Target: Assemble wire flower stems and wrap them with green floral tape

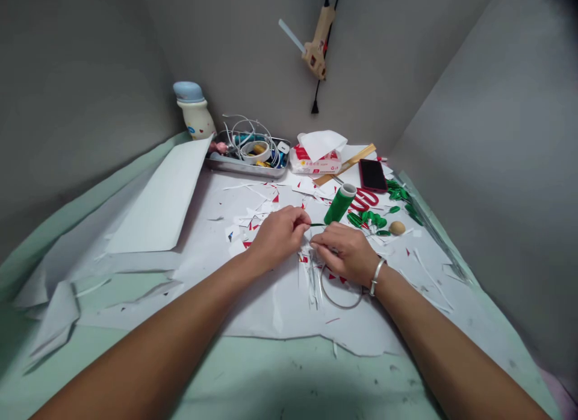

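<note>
My left hand (276,232) is closed in a pinch on the end of a thin green strand (317,225) that runs toward the green spool (339,204) standing just behind it. My right hand (345,251) is closed too, its fingertips pinched on the same strand and on thin white strips (313,282) that hang down beneath it. A wire ring (339,302) lies on the white paper (280,299) under my right wrist, which wears a silver bangle. The two hands almost touch.
Red scissors (365,199), green leaf pieces (372,218), a small brown ball (397,228) and a phone (372,174) lie right of the spool. Behind stand a metal tray (239,164) of cables and tape, a tissue pack (316,158), a bottle (195,111). A glue gun (317,43) hangs on the wall.
</note>
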`<action>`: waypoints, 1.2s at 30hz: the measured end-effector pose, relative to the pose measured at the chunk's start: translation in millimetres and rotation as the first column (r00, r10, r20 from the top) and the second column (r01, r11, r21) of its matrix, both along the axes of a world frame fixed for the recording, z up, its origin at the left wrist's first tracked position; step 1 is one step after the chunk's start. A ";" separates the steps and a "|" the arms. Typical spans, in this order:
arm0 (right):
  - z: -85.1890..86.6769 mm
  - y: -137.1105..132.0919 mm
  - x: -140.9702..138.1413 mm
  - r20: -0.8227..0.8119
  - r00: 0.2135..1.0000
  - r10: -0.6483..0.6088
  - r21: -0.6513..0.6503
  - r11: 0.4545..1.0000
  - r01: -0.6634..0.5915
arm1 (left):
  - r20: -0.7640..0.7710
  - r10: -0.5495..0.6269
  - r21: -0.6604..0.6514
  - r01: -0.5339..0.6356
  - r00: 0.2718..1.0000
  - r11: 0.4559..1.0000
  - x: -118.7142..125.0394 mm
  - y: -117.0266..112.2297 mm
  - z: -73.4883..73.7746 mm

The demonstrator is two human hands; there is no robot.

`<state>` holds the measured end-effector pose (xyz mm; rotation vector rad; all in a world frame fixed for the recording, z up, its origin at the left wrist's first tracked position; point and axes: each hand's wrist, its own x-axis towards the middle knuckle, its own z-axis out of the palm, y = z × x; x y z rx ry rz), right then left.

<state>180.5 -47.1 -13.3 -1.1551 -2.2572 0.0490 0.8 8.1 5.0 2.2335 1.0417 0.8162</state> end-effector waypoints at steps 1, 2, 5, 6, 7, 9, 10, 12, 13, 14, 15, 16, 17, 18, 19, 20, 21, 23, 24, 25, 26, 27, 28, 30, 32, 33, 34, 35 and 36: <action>1.0 -1.0 -0.6 -0.010 1.000 -0.008 0.033 0.999 0.008 | -0.048 -0.011 0.029 0.012 0.999 1.000 0.1 -0.7 -1.5; 1.8 -1.3 -0.4 -0.029 0.999 -0.023 0.058 0.998 0.025 | -0.093 -0.035 0.047 0.040 0.995 0.998 0.1 -1.5 -2.8; 2.5 1.3 3.3 -0.123 0.988 -0.091 0.063 0.993 0.099 | -0.158 -0.139 0.044 0.148 0.978 0.988 0.4 -3.9 -4.7; 2.0 3.0 5.3 -0.165 0.979 -0.116 0.042 0.991 0.125 | -0.152 -0.175 0.024 0.181 0.973 0.983 0.5 -4.5 -4.2; 1.1 5.0 7.3 -0.210 0.968 -0.141 0.011 0.989 0.146 | -0.130 -0.208 -0.005 0.209 0.969 0.978 0.6 -5.0 -3.1; -1.6 8.6 10.7 -0.290 0.939 -0.185 -0.069 0.983 0.172 | -0.046 -0.246 -0.082 0.242 0.968 0.967 0.7 -5.3 0.3; -3.2 10.0 11.9 -0.312 0.930 -0.195 -0.105 0.980 0.170 | 0.007 -0.241 -0.116 0.240 0.970 0.964 0.7 -5.1 2.3; -5.9 11.0 12.3 -0.302 0.936 -0.181 -0.140 0.980 0.144 | 0.097 -0.196 -0.164 0.210 0.976 0.964 0.6 -4.0 5.4; -6.7 10.5 11.5 -0.274 0.949 -0.157 -0.137 0.983 0.123 | 0.125 -0.160 -0.175 0.180 0.979 0.968 0.6 -3.2 6.3; -7.0 9.4 10.2 -0.234 0.964 -0.126 -0.123 0.987 0.099 | 0.141 -0.119 -0.177 0.143 0.983 0.974 0.6 -2.3 6.5; -6.7 7.8 8.3 -0.189 0.978 -0.091 -0.104 0.992 0.073 | 0.145 -0.077 -0.171 0.102 0.986 0.980 0.6 -1.5 6.0; -5.8 5.9 6.3 -0.144 0.988 -0.060 -0.083 0.995 0.048 | 0.136 -0.039 -0.153 0.059 0.990 0.986 0.5 -0.7 5.1; -4.6 3.8 4.2 -0.103 0.994 -0.033 -0.062 0.998 0.027 | 0.115 -0.007 -0.125 0.021 0.993 0.992 0.5 -0.1 3.7; -3.1 1.9 2.3 -0.074 0.997 -0.015 -0.039 0.999 0.012 | 0.080 0.014 -0.087 -0.007 0.997 0.996 0.3 0.2 2.1; -1.4 0.3 0.8 -0.058 0.998 -0.006 -0.013 1.000 0.005 | 0.035 0.024 -0.046 -0.022 0.999 0.999 0.1 0.2 0.4; 0.2 -0.8 0.0 -0.057 0.998 -0.006 0.014 1.000 0.006 | -0.014 0.020 -0.009 -0.020 1.000 1.000 -0.1 0.0 -1.2; 1.6 -1.2 -0.2 -0.068 0.998 -0.015 0.038 0.999 0.017 | -0.061 -0.002 0.018 0.003 0.998 1.000 -0.2 -0.6 -2.7; 3.2 0.0 1.5 -0.111 0.993 -0.050 0.063 0.996 0.058 | -0.128 -0.081 0.033 0.086 0.988 0.996 -0.4 -2.3 -4.5; 3.2 1.5 3.2 -0.142 0.987 -0.079 0.061 0.994 0.088 | -0.141 -0.130 0.023 0.134 0.982 0.991 -0.3 -3.3 -4.7; 2.6 3.4 5.4 -0.177 0.978 -0.112 0.048 0.991 0.122 | -0.136 -0.172 0.005 0.174 0.976 0.985 0.0 -4.1 -4.2; 1.5 5.6 7.7 -0.213 0.966 -0.146 0.024 0.988 0.155 | -0.116 -0.203 -0.019 0.202 0.972 0.979 0.2 -4.8 -3.2; -0.2 7.8 9.9 -0.247 0.953 -0.174 -0.005 0.984 0.178 | -0.083 -0.223 -0.051 0.219 0.971 0.974 0.6 -5.1 -1.7; -2.0 9.8 11.7 -0.268 0.945 -0.189 -0.038 0.982 0.186 | -0.034 -0.227 -0.086 0.224 0.973 0.971 0.9 -5.1 0.2; -5.4 12.0 13.3 -0.257 0.949 -0.183 -0.090 0.982 0.165 | 0.059 -0.199 -0.139 0.206 0.978 0.969 1.2 -4.1 3.8; -6.9 11.1 11.3 -0.190 0.973 -0.132 -0.107 0.988 0.113 | 0.115 -0.128 -0.149 0.144 0.985 0.978 1.2 -2.3 5.8; -6.6 9.5 9.2 -0.146 0.984 -0.100 -0.104 0.991 0.085 | 0.122 -0.085 -0.136 0.101 0.989 0.986 1.0 -1.5 5.8; -5.7 7.4 6.5 -0.103 0.992 -0.069 -0.093 0.994 0.059 | 0.115 -0.043 -0.112 0.056 0.992 0.992 0.8 -0.8 5.3; -4.4 4.9 3.8 -0.061 0.997 -0.042 -0.078 0.996 0.037 | 0.094 -0.009 -0.081 0.016 0.996 0.997 0.6 -0.3 4.3; -2.8 2.5 1.3 -0.028 0.999 -0.019 -0.055 0.998 0.018 | 0.059 0.014 -0.046 -0.011 0.998 0.999 0.5 -0.2 2.8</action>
